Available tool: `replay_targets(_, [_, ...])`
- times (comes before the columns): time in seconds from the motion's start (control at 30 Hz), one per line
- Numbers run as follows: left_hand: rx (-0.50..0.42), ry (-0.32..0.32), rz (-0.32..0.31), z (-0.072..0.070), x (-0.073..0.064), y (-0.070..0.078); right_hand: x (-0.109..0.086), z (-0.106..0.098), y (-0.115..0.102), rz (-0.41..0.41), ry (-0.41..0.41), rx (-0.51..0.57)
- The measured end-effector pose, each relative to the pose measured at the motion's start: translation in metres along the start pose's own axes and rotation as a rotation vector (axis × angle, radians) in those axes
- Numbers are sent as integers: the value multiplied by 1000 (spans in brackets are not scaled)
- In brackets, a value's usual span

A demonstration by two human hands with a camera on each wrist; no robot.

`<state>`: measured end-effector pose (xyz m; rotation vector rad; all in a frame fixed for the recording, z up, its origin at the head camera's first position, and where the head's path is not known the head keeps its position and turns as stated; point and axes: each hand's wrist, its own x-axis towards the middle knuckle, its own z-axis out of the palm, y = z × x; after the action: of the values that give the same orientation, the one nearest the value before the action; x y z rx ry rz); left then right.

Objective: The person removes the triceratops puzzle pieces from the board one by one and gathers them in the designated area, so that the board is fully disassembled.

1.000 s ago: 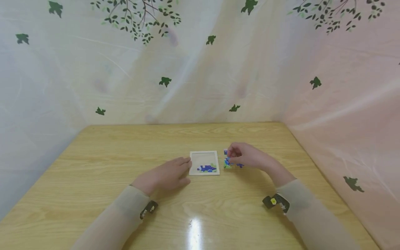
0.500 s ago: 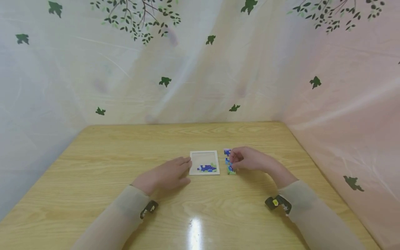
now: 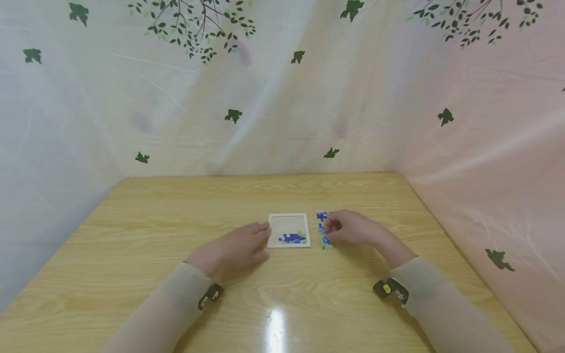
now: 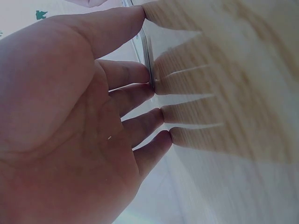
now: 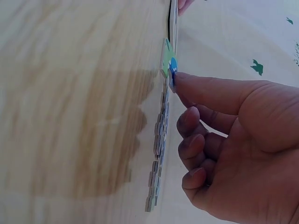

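My left hand [image 3: 236, 246] lies at the left side of a white square puzzle frame [image 3: 287, 214], fingertips right at its edge. In the left wrist view the fingers [image 4: 133, 97] are spread and nearly straight against the wooden table. Joined blue and green puzzle pieces [image 3: 293, 239] fill the near right part of the frame. To the frame's right, my right hand [image 3: 353, 227] pinches a green and blue puzzle piece [image 5: 169, 59] between thumb and forefinger, tilted up in the right wrist view. More loose pieces [image 3: 321, 215] lie beside and partly under this hand.
Several flat pieces [image 5: 160, 133] lie in a row on the tabletop [image 5: 56, 116] below the right hand. A pale curtain with leaf and bird prints [image 3: 233, 115] borders the table [image 3: 198, 196] at the back and sides.
My right hand has drawn the green and blue piece slightly toward me and to the right, uncovering loose pieces behind it. The left hand and the frame have stayed put.
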<state>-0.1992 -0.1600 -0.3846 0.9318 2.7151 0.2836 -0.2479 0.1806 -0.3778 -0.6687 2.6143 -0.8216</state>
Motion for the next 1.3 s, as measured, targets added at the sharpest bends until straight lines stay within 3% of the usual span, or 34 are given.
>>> replay_targets(0.87, [-8,-3,-16,2,2,-1,0,6,1,72,13,-72])
replay_targets(1.17, [5,-5,-13,3,3,-3,0,5,2,57,8,-49])
replay_targets(1.3, [4,-8,-13,3,3,-3,0,5,2,23,12,15])
